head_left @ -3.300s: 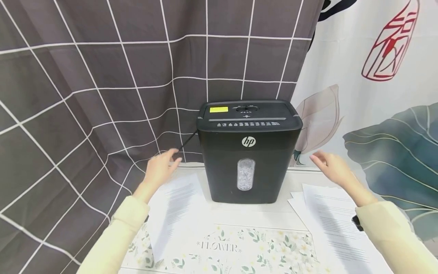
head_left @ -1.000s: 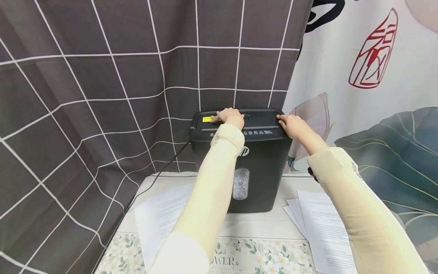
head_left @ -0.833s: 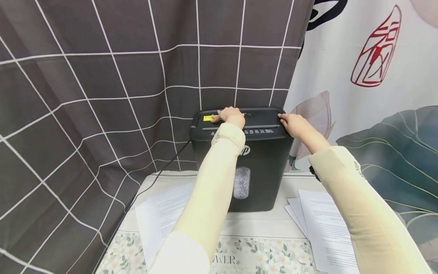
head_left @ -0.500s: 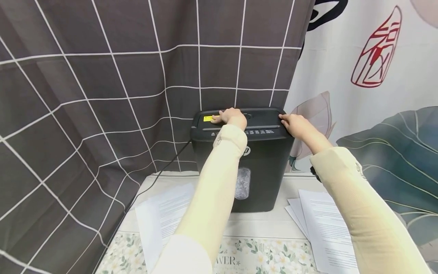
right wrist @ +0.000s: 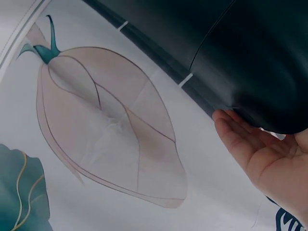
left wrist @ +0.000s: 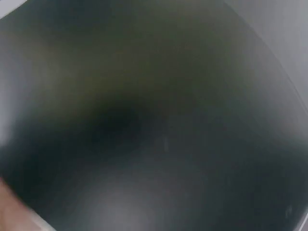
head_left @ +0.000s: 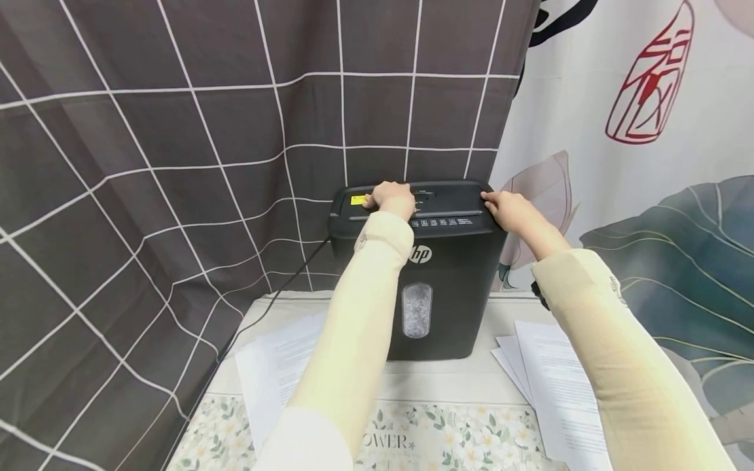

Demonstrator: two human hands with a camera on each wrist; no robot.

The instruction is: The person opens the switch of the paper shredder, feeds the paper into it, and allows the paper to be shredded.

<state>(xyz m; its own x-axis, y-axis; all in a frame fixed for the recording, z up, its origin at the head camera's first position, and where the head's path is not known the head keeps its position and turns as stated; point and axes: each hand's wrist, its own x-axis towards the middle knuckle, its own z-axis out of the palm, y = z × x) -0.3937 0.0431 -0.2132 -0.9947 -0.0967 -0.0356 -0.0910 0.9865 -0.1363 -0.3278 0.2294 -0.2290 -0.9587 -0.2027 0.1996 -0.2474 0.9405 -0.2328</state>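
Observation:
A black HP paper shredder (head_left: 448,288) stands upright at the back of the table, paper scraps showing through its front window (head_left: 417,311). My left hand (head_left: 392,197) rests on top of it, thumb toward the yellow label (head_left: 358,199); it covers part of the control area, and its fingertips are hidden. The left wrist view is filled by the blurred dark shredder body (left wrist: 159,144), with a bit of skin at the lower left. My right hand (head_left: 512,210) holds the top's right end. In the right wrist view, the right hand's fingers (right wrist: 236,137) bend round that rounded edge.
Printed sheets (head_left: 288,356) lie left of the shredder, more sheets (head_left: 559,386) to its right. A black cord (head_left: 277,297) runs from the shredder's left side over the table. A dark grid curtain (head_left: 235,131) and a white printed curtain (head_left: 589,131) hang close behind.
From raised positions on either side, both hands have come onto the shredder's top. In the last half second the left hand has shifted slightly left, uncovering more of the logo and controls.

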